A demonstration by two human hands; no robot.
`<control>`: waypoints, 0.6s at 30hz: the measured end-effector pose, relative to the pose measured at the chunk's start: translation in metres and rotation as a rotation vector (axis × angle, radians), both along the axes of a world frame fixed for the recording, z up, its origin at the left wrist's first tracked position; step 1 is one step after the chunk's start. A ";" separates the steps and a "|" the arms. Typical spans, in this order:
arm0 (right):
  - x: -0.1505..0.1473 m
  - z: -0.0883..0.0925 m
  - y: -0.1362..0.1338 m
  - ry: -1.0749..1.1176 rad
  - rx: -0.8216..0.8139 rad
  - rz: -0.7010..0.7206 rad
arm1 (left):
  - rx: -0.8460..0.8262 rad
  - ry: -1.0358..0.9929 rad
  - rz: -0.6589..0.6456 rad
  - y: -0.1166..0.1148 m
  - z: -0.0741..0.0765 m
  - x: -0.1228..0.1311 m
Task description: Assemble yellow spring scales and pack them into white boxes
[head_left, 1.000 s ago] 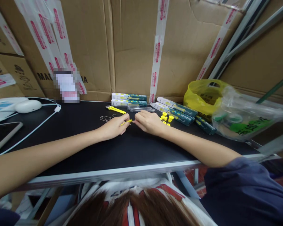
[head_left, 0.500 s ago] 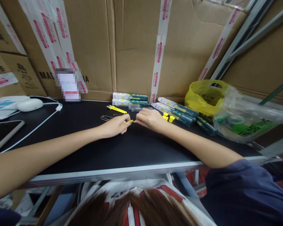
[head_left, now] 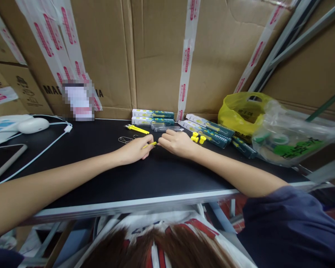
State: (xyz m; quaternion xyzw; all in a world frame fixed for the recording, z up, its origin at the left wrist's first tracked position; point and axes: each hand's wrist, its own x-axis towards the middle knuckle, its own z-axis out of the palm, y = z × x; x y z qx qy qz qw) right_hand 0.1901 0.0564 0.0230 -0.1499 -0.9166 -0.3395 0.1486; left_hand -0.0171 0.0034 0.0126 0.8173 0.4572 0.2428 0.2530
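My left hand [head_left: 134,149] is closed around a slim yellow plastic piece [head_left: 154,144], whose end sticks out past the fingertips toward the right. Close to that end, my right hand [head_left: 178,144] has its fingers pinched together; whatever is between them is too small to make out. Beyond the left hand lie a yellow plastic rod [head_left: 138,129] with a metal end and some bent wire pieces [head_left: 125,140]. Clear plastic tubes [head_left: 167,128] rest behind the right hand. Several small yellow caps [head_left: 202,139] stand to its right.
Narrow printed boxes [head_left: 153,121] are stacked at the back, with more [head_left: 206,130] fanned out at right. A yellow bag [head_left: 231,111] and a clear bag [head_left: 290,145] stand far right. At left are a white cable [head_left: 41,149] and a phone-like device [head_left: 5,160]. Cardboard [head_left: 159,56] walls the back.
Both hands keep nearly the same pose, close together around the yellow piece. The whole view has shifted very slightly.
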 end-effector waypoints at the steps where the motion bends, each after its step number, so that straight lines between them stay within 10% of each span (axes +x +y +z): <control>1: -0.001 -0.001 -0.002 0.000 -0.006 -0.018 | 0.005 0.006 0.007 0.000 0.000 0.001; 18: -0.014 -0.006 -0.020 0.197 -0.162 -0.232 | 0.110 -0.045 0.106 -0.008 0.006 0.012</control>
